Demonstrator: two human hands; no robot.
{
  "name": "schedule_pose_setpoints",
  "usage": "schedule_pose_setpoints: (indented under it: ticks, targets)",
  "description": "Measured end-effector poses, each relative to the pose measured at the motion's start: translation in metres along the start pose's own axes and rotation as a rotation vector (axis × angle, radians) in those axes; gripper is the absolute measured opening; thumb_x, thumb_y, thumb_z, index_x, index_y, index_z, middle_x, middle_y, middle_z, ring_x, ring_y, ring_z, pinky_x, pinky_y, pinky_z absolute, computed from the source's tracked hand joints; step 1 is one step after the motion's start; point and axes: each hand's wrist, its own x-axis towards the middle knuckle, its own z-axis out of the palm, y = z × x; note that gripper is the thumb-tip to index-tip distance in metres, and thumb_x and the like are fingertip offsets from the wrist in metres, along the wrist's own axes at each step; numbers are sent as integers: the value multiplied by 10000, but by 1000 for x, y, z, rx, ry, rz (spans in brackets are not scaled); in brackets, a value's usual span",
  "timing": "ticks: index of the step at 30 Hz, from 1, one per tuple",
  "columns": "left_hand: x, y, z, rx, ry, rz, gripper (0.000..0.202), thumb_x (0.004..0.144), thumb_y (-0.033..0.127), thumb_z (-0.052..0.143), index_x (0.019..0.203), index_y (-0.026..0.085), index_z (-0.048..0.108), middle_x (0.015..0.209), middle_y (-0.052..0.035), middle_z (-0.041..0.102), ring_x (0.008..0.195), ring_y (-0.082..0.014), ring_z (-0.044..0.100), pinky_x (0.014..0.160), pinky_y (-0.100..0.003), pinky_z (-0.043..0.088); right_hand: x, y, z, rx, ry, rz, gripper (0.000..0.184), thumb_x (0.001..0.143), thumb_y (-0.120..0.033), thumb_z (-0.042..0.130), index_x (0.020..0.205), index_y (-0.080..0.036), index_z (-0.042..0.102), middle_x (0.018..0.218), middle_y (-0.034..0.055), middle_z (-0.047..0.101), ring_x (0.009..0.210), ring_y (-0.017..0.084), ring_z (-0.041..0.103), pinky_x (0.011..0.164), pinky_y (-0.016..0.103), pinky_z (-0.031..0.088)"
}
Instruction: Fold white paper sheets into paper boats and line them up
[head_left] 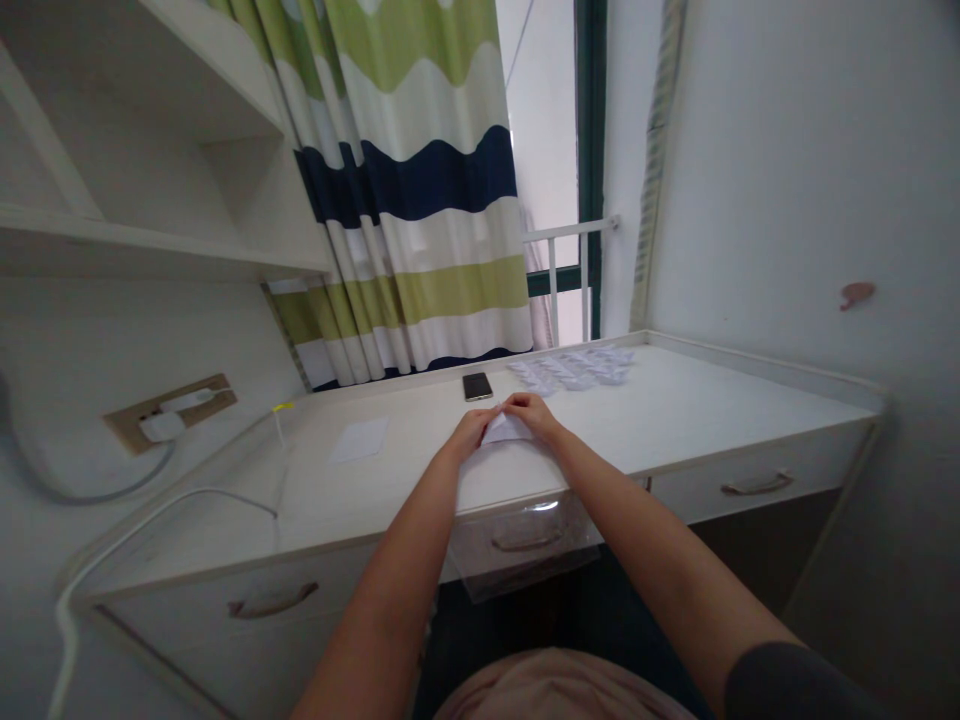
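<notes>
Both hands meet over a white sheet of paper [508, 429] near the front of the white desk. My left hand [474, 430] grips the paper's left side, its fingers closed near the top. My right hand [531, 410] pinches the upper edge, the fingertips touching those of the left. The paper looks folded, with a peak under the fingers and a wide lower edge toward me. Behind the hands lie several small folded white paper pieces [574, 368] in rows. A flat white sheet [360, 440] rests to the left.
A dark phone [477, 387] lies just beyond my hands on the desk [690, 395]. Clear plastic [525, 540] hangs over the front drawer. At the left, a white cable [217, 492] crosses the desk below a wall socket [169, 412]. Shelves [165, 250] overhang that side; a striped curtain [427, 200] hangs behind.
</notes>
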Motion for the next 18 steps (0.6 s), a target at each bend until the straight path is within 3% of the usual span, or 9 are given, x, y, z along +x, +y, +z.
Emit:
schedule_pose_setpoints:
  ticks: [5,13,18]
  targets:
    - [1,3,2,-104,49,-114,456,672,553,568,720,105,635,602,-58,626,552,-142,569,587,-269,427,-1,-3,2,-4,-15,-4,199,545,-338,646,557,-142,612,542,-8,558,559,109,457,579,250,352]
    - [-1,1,0,-42,-2,-13,353,606,415,688,723,83,655,682,-57,655,634,-144,559,654,-276,413,-2,-6,1,-5,-48,-14,230,564,-372,652,585,-143,639,589,17,605,613,133,505,627,266,382]
    - [-2,-1,-3,40,-23,2,336,607,415,686,663,87,641,606,-51,630,596,-137,547,585,-257,398,-2,-5,0,17,-51,4,226,559,-368,660,583,-144,642,584,16,608,601,131,507,621,264,385]
